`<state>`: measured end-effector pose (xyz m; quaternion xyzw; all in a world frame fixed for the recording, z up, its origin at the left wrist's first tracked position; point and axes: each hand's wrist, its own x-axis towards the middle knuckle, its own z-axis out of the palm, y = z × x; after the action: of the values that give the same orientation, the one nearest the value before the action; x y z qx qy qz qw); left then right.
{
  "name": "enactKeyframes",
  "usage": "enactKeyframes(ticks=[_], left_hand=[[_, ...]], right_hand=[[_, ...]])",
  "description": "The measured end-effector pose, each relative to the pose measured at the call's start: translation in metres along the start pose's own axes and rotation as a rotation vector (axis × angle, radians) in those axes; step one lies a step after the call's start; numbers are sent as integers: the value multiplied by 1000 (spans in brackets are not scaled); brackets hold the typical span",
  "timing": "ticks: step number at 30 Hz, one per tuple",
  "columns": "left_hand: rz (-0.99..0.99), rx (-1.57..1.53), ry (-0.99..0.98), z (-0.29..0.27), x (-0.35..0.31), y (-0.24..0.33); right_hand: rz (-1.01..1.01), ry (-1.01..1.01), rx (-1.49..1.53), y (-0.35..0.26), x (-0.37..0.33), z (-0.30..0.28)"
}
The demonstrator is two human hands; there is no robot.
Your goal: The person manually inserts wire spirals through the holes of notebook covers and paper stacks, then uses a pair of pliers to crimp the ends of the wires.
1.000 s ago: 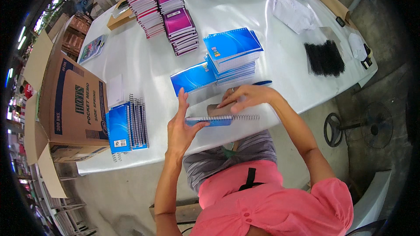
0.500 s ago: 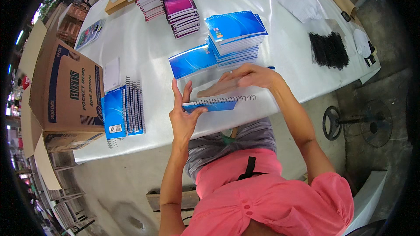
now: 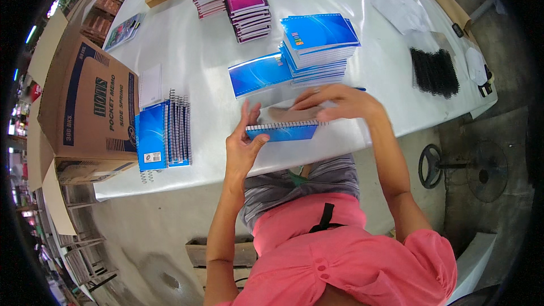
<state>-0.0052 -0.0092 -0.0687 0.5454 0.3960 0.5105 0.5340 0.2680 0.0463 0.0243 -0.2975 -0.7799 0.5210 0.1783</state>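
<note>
My left hand grips a small blue notebook by its left end, thumb on the cover and fingers behind. A black spiral binding coil runs along the notebook's upper edge and sticks out a little at the right. My right hand is just above that end, thumb side close to the coil, its fingers stretched out leftward and blurred. Behind the hands lies a loose blue cover, beside a stack of blue notebooks without visible coils.
Coil-bound blue notebooks stand at the left next to an open cardboard box. Purple and pink notebooks are stacked at the back. A pile of black coils and a plastic bag lie right, with a pen behind my right hand.
The coil sticks out less past the notebook's right end. My right hand has moved right, toward that end. The view has shifted slightly.
</note>
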Motion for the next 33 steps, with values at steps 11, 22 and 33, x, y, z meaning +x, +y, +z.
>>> enactKeyframes(ticks=[11, 22, 33], left_hand=[[101, 242, 81, -24, 21, 108], [399, 1158, 114, 2, 21, 17], [318, 1300, 112, 15, 18, 27]], right_hand=[[511, 898, -1143, 56, -136, -23], [212, 604, -1175, 70, -70, 28], [-74, 647, -899, 18, -15, 104]])
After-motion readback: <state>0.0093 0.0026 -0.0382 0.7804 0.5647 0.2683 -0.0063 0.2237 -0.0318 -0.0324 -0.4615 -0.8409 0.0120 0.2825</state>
